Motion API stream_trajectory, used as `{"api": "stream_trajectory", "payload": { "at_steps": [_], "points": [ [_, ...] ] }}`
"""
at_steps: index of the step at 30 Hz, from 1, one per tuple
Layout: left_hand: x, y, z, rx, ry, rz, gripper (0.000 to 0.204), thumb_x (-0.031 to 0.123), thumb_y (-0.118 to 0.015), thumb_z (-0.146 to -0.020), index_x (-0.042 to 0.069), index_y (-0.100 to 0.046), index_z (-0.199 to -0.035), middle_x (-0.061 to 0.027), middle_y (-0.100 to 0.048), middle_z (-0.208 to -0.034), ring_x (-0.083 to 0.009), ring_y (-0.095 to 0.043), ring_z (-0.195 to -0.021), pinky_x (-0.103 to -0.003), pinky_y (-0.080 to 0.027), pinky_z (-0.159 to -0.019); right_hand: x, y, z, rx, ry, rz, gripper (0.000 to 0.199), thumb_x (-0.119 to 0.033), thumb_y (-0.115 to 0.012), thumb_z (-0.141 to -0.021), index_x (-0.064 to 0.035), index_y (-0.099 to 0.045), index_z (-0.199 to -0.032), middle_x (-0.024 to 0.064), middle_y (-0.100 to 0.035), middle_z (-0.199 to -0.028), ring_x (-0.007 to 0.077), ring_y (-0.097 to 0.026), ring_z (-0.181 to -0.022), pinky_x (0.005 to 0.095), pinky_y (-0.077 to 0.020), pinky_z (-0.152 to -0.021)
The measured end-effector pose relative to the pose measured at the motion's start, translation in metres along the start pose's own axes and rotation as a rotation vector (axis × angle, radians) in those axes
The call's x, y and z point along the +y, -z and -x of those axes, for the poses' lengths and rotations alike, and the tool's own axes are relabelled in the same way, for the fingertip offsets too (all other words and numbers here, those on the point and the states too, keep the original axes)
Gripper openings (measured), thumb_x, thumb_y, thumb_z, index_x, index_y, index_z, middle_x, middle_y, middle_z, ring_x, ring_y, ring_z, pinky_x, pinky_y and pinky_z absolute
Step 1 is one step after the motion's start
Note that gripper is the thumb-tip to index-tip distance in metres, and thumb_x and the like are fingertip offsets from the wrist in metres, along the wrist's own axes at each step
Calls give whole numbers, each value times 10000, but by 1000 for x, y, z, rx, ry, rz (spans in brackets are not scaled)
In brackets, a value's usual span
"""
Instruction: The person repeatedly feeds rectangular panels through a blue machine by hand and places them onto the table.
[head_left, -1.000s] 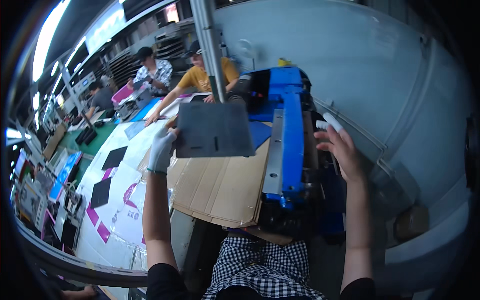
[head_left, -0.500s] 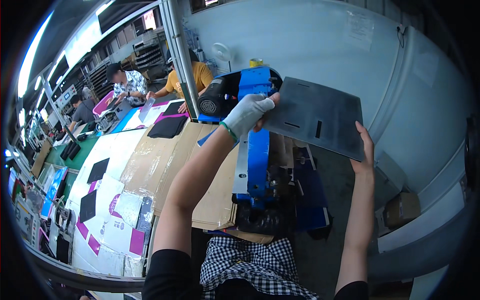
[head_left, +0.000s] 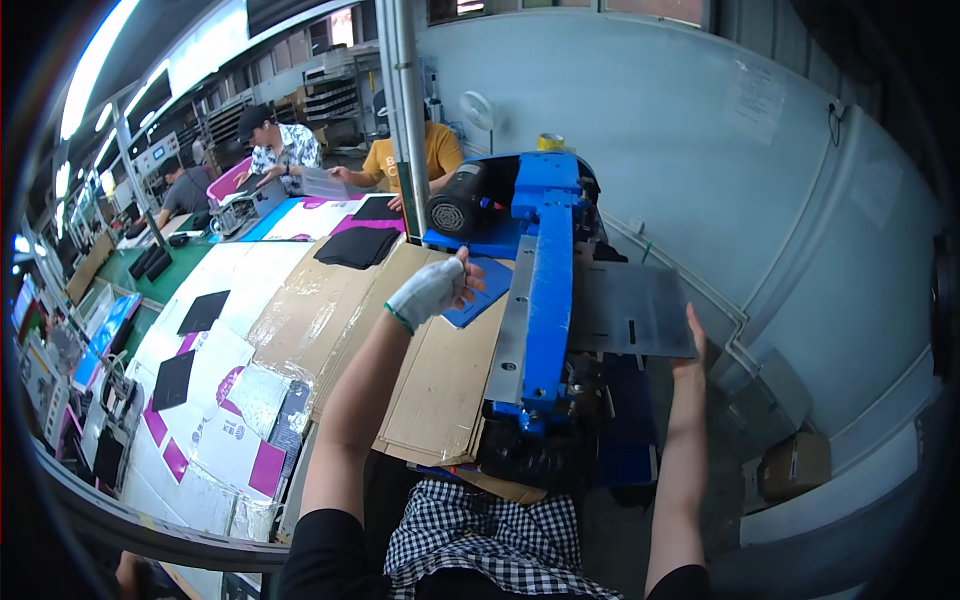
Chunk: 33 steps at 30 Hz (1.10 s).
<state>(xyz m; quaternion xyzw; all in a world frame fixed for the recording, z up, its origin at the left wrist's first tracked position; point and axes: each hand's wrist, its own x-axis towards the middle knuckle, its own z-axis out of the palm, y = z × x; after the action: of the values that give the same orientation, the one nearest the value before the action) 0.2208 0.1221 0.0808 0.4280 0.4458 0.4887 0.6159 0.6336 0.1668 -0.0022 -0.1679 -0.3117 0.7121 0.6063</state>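
- Behind the blue machine (head_left: 548,300), a grey sheet (head_left: 632,322) lies flat, sticking out to its right side.
- Right hand (head_left: 692,345) has its grip closed on the sheet's near right corner.
- Left hand (head_left: 432,290), in a white glove, hangs over the cardboard-covered surface (head_left: 440,385), fingers loosely curled, holding nothing.

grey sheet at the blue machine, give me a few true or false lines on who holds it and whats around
1. The right hand holds the grey sheet by its right edge. True.
2. The left hand is bare. False: it wears a white glove.
3. The sheet lies left of the blue machine. False: it sticks out on the right.
4. Brown cardboard lies left of the machine. True.
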Motion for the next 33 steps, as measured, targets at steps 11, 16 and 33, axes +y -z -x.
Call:
{"api": "stream_trajectory", "payload": {
  "at_steps": [11, 16, 33],
  "points": [
    [-76, 13, -56, 136, 129, -61, 462, 540, -518, -822, 85, -564, -757, -43, -558, -709, -139, -500, -565, -204, -358, -508, 72, -50, -7, 197, -150, 283, 519, -478, -478, -858, -51, -519, -1150, 74, -615, -998, 160, -597, -845, 264, -450, -753],
    [-72, 17, -40, 126, 124, 185, 498, 472, -580, -803, 8, -548, -982, -126, -597, -947, -206, -585, -759, -249, -439, -650, 70, -22, -19, 433, -79, 465, 482, -477, -556, -813, -80, -552, -1087, 38, -620, -903, 101, -576, -707, 222, -419, -567],
    [53, 32, 43, 216, -261, 275, 455, 253, -640, -778, -91, -518, -1051, -228, -570, -1016, -270, -601, -869, -337, -496, -746, 45, -105, 1, 111, -41, 510, 438, -438, -489, -863, -107, -529, -1146, 25, -606, -970, 51, -474, -630, 192, -337, -523]
  ]
}}
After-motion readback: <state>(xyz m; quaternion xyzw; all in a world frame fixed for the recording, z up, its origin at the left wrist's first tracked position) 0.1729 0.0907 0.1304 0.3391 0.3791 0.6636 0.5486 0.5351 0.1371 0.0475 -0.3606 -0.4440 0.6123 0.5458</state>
